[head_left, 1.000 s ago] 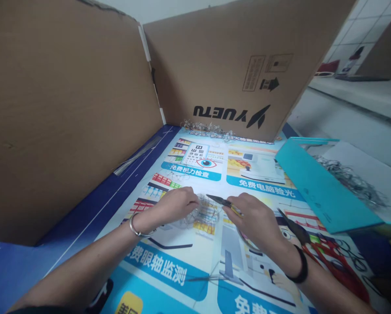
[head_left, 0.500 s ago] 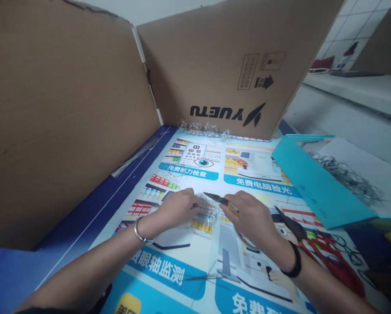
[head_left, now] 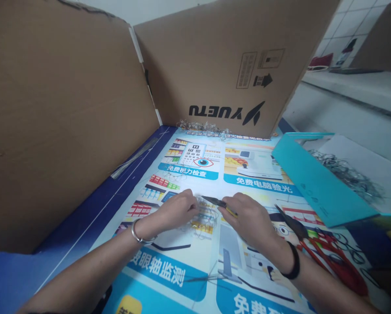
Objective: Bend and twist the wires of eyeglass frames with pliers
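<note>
Over the printed sheet, my left hand [head_left: 180, 210] is closed in a pinch on a bundle of thin, looped wire [head_left: 206, 218], whose strands spread out to its right. My right hand [head_left: 249, 218] is wrapped round needle-nose pliers [head_left: 216, 201] with dark jaws and a yellow handle. The jaws point left, at the upper part of the wire loops, close to my left fingertips. Whether the jaws touch the wire, I cannot tell. Red-handled scissors [head_left: 296, 226] lie to the right of my right hand, partly behind the forearm.
Cardboard panels [head_left: 228, 65] stand along the back and left. A turquoise box [head_left: 323, 187] on the right holds tangled wire [head_left: 349, 174]. Coiled bits of wire [head_left: 202, 127] lie against the back panel. A strip of straight wires [head_left: 133, 160] lies at left.
The pliers' tip has moved slightly left and down, nearer my left fingers. My left hand keeps almost the same place, still pinching the wire.
</note>
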`<state>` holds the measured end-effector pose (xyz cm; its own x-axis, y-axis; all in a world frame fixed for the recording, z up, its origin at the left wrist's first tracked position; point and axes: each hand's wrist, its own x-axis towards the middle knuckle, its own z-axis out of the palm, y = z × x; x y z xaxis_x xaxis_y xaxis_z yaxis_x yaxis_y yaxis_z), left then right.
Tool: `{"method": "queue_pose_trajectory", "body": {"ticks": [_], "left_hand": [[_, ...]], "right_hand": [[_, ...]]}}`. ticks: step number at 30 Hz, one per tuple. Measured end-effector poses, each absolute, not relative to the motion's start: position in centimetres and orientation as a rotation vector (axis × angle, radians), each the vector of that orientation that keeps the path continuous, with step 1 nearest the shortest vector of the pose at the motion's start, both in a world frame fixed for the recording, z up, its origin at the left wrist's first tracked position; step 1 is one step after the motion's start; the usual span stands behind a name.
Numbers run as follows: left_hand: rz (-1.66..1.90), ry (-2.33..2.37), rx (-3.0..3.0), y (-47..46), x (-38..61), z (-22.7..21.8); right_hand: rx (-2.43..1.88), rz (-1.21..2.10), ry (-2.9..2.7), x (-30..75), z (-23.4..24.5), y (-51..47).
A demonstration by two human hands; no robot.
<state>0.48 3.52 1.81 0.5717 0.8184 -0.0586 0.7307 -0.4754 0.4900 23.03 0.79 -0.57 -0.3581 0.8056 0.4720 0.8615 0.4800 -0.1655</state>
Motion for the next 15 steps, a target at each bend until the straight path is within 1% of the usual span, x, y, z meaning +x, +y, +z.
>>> {"method": "queue_pose_trajectory", "body": {"ticks": [6, 15], "left_hand": [[0.182, 1.167, 2.427, 3.62, -0.6, 1.49], [0.171, 1.226, 2.414, 3.43, -0.5, 2.05]], "right_hand": [[-1.385, -0.163, -2.257, 22.92, -0.66, 0.71], [-1.357, -0.198, -2.258, 22.92, -1.02, 0.67]]}}
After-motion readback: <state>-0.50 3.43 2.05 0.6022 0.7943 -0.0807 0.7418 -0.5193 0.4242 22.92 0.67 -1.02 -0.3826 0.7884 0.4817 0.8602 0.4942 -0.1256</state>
